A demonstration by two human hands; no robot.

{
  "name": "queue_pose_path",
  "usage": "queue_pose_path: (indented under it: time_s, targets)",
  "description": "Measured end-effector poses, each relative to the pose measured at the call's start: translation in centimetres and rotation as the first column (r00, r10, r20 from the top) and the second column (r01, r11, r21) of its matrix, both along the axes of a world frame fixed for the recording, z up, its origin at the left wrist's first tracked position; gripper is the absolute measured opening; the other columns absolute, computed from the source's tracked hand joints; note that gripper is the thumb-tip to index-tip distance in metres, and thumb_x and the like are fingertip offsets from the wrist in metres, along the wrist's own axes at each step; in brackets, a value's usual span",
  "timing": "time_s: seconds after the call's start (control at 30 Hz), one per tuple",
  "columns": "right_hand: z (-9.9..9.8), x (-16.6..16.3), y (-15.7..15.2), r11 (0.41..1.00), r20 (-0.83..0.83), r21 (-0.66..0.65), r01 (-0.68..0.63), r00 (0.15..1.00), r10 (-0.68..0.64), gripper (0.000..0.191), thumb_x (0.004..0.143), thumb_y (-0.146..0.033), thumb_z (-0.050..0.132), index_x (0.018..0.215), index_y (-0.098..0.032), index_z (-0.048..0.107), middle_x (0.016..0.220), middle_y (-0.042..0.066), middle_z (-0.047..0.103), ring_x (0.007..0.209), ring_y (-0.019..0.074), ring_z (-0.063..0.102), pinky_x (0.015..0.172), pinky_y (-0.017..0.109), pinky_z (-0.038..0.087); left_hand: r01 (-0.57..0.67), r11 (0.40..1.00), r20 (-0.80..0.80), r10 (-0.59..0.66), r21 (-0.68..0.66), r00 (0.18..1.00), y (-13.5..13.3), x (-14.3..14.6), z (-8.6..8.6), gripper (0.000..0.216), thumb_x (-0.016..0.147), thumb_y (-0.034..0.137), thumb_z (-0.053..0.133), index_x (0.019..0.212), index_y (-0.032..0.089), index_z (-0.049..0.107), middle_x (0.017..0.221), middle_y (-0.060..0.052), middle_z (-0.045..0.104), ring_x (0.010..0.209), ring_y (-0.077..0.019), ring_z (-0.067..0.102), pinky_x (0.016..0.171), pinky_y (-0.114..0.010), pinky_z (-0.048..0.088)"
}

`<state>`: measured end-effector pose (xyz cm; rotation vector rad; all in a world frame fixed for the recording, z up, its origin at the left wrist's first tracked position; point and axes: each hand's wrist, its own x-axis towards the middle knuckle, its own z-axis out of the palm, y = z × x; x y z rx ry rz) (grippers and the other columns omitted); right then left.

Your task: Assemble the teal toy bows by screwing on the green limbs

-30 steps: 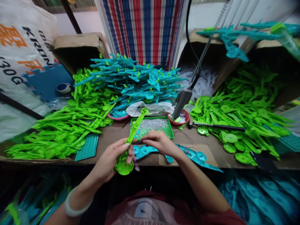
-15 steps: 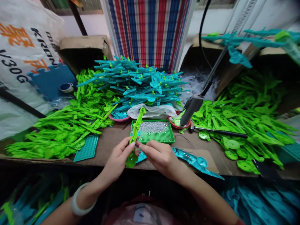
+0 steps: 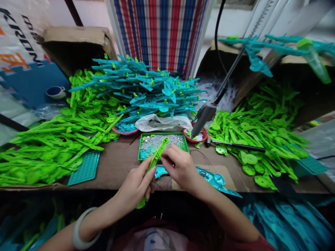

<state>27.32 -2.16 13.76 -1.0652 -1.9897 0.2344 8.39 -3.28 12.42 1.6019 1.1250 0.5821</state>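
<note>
Left hand (image 3: 136, 185) grips the green part (image 3: 159, 152), long axis slanting away rightward; right hand (image 3: 180, 169) pinches it

Strip (image 3: 157, 157): lime green, plain.
Flat part (image 3: 216, 178): teal.
Tabletop (image 3: 117, 164): brown.
Tray (image 3: 162, 133): green, with a gridded floor.
Screws (image 3: 161, 140): silver.
Left heap (image 3: 52, 143) and right heap (image 3: 264, 132): lime green.
Middle heap (image 3: 146, 87): teal, dotted with lime-green pegs.
Curtain (image 3: 162, 35): vertical stripes of red, blue and white.
Bowl (image 3: 202, 136): red.
Bag (image 3: 162, 122): white.
Mat (image 3: 86, 169): teal, gridded.
Foam sheet (image 3: 28, 85): blue.
Sack (image 3: 10, 35): white, with black and orange lettering.
Boxes (image 3: 75, 35): brown.
Bracelet (image 3: 78, 232): pale white.
</note>
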Motion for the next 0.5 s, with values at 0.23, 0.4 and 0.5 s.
queue_pose_path:
  time_s: [0.23,0.4,0.5]
  targets:
    - [-1.2,0.1,0.5,1.0,0.068,0.006,-0.007,0.998,0.007,0.017,0.1,-0.014,0.047,0.089,-0.017,0.06,0.082,0.005,0.058,0.075,0.0154,0.056,0.066,0.027,0.044,0.024,0.988,-0.024,-0.021,0.15,0.999,0.8,0.3,-1.0,0.048,0.099,0.045,0.048,0.138,0.017,0.055,0.099,-0.005,0.07,0.045,-0.0079,0.056,0.044,-0.022,0.049]
    - [-1.8,-1.1,0.5,0.984,-0.231,-0.179,0.021,0.971,-0.063,0.014,0.093,-0.015,0.056,0.08,-0.018,0.061,0.077,0.001,0.056,0.07,0.0128,0.053,0.063,0.026,0.041,-0.058,0.954,-0.042,0.073,0.293,0.996,0.6,0.3,-1.9,0.045,0.103,0.036,0.04,0.143,0.015,0.05,0.067,0.004,0.066,0.039,-0.0089,0.052,0.042,-0.019,0.045]
    - [-2.3,-2.2,0.5,0.894,-0.537,-0.435,-0.111,0.828,-0.158,0.01,0.085,-0.016,0.062,0.077,-0.02,0.057,0.068,-0.004,0.054,0.06,0.0105,0.051,0.056,0.023,0.041,-0.098,0.856,-0.064,0.151,0.508,0.986,0.8,0.5,-2.5,0.04,0.104,0.029,0.039,0.137,0.013,0.055,0.073,0.0,0.072,0.048,-0.0105,0.061,0.05,-0.019,0.05]
